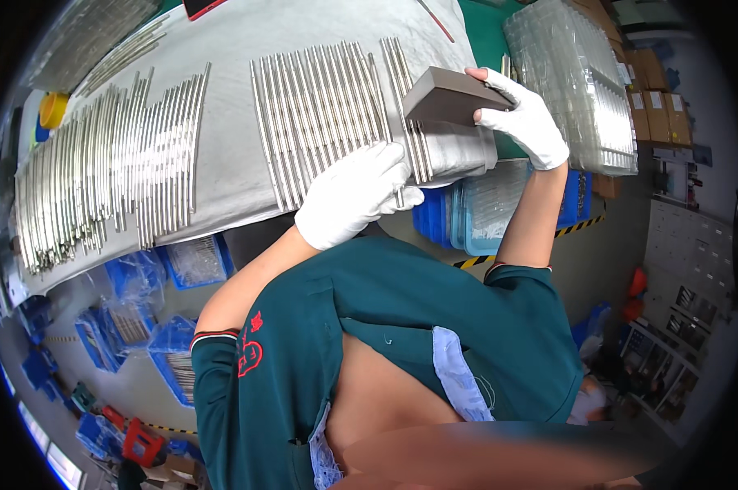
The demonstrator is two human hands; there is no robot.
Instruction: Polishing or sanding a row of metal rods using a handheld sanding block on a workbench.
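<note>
White gloves with bare fingertips cover both my hands. My left hand [354,196] is closed at the table's near edge, its fingers round the near end of a thin metal rod [379,90]. That rod slants away from me between two groups of rods. In my right hand [532,122] is a dark grey-brown rectangular block [446,95], gripped at its right end between thumb and fingers. The block hangs over a small group of rods [393,61] and partly hides them. Left of it a wider row of metal rods [312,106] lies side by side.
Many more rods [132,155] lie on the table's grey cloth [226,131] at the left. Stacked clear plastic trays [561,73] stand at the right. Blue bins [438,214] sit below the table edge. A yellow tape roll [53,110] is at the far left.
</note>
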